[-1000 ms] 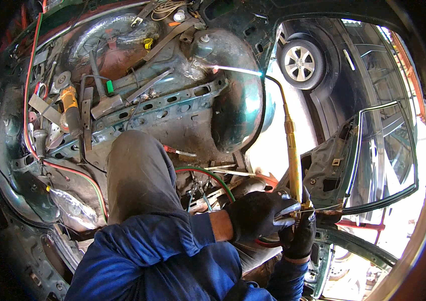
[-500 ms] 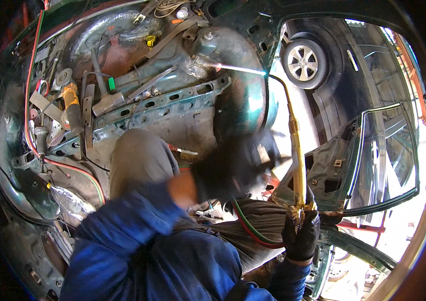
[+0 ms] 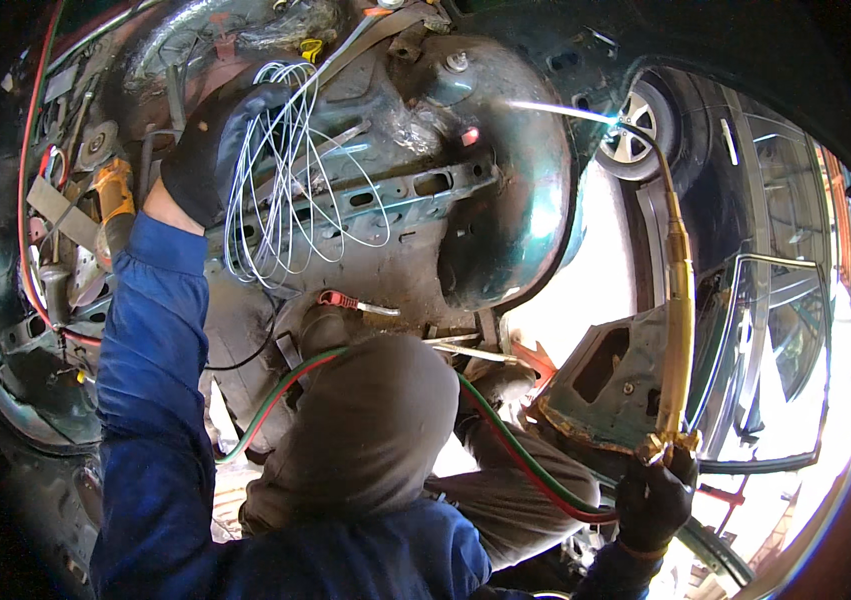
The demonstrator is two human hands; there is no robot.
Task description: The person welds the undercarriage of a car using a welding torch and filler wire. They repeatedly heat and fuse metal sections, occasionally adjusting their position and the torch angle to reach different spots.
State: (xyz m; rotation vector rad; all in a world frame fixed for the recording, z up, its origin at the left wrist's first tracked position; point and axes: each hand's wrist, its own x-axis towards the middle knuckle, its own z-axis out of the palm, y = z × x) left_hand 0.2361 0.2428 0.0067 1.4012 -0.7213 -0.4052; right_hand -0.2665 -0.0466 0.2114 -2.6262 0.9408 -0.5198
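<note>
My left hand (image 3: 210,155), in a black glove, is closed on a loose coil of thin wire (image 3: 280,215) over the metal panel at the upper left. Its loops spread and hang to the right of the glove. At the lower right my gloved right hand (image 3: 653,505) grips a brass gas torch (image 3: 680,330) by its valve end. The torch stands upright with its thin neck bent left, and a bright flame (image 3: 560,110) shoots leftward from the tip. Red and green hoses (image 3: 535,470) run from near my right hand across my legs.
A rounded green wheel housing (image 3: 505,190) and a perforated metal rail (image 3: 365,200) fill the middle. An angle grinder (image 3: 115,200) lies among tools on the left. A red-handled piece (image 3: 338,299) lies by my knee. Right stand a removed door (image 3: 635,380) and a dark car's wheel (image 3: 637,130).
My left hand has swung from the centre to the upper left and now holds the wire coil. The lit torch has shifted right in the picture as the view moved.
</note>
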